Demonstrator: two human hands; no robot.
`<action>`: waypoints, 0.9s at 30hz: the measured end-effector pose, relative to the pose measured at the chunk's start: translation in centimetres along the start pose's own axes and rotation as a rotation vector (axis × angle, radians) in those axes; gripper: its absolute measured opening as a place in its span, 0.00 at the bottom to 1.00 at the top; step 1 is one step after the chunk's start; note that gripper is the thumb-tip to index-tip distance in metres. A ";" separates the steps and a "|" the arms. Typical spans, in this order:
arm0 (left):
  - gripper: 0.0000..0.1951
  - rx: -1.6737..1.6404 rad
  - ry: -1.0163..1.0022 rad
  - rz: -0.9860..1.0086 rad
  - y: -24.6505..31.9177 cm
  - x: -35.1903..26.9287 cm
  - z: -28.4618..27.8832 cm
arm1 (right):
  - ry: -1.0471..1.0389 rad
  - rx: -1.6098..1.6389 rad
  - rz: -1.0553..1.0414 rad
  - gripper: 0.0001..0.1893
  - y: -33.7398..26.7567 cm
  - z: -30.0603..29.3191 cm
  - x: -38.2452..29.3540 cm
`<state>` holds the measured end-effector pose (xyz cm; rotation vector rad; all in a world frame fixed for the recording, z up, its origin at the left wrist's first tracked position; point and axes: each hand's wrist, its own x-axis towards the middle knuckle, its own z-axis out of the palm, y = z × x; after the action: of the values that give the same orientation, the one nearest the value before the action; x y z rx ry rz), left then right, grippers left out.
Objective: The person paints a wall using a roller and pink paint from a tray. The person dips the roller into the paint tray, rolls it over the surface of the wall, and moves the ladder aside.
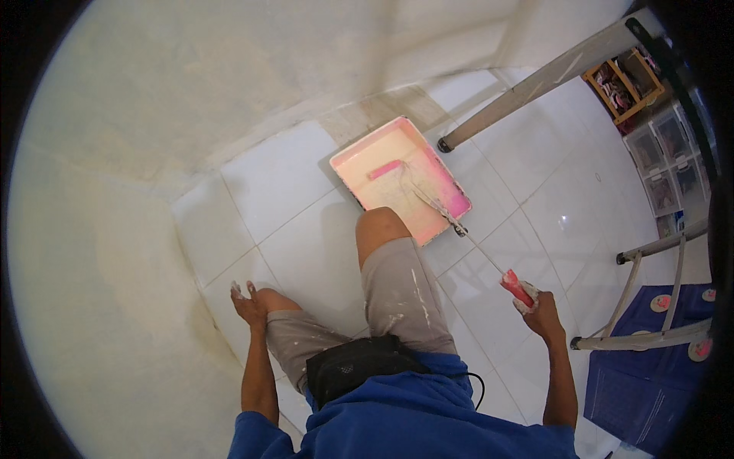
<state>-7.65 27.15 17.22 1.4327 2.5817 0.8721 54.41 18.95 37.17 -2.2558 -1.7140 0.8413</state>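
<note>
My right hand, smeared with pale paint, grips the red handle of a paint roller. From the handle a thin metal rod runs up to a small pink roller sleeve, which rests in a paint tray. Cream paint fills much of the tray, and pink stains mark its walls. The tray sits on the tiled floor, partly hidden by my right knee. Beside my left knee, my left hand holds nothing; its fingers are apart and their tips carry whitish paint.
White floor tiles meet a patchy wall on the left and ahead. A metal ladder leg stands just right of the tray. Further right are more metal legs, a blue sheet, clear plastic drawers and a wooden rack.
</note>
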 end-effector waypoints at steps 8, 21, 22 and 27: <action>0.30 -0.038 0.016 -0.063 -1.2 -0.3 -0.1 | -0.151 0.039 0.174 0.18 3.8 -1.4 -4.1; 0.26 -0.088 0.046 -0.113 -0.5 -1.6 0.0 | 0.050 -0.177 0.155 0.12 11.5 8.0 -8.0; 0.26 -0.004 0.044 -0.088 -0.7 -1.6 -0.1 | 0.061 -0.164 0.150 0.13 12.3 8.9 -8.4; 0.27 0.056 0.083 -0.068 -2.1 -1.2 -0.4 | 0.138 0.091 0.115 0.15 7.7 11.3 -4.5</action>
<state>-8.72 25.17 16.27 1.3409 2.7192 0.8749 53.90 10.20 25.77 -2.3106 -1.4696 0.7503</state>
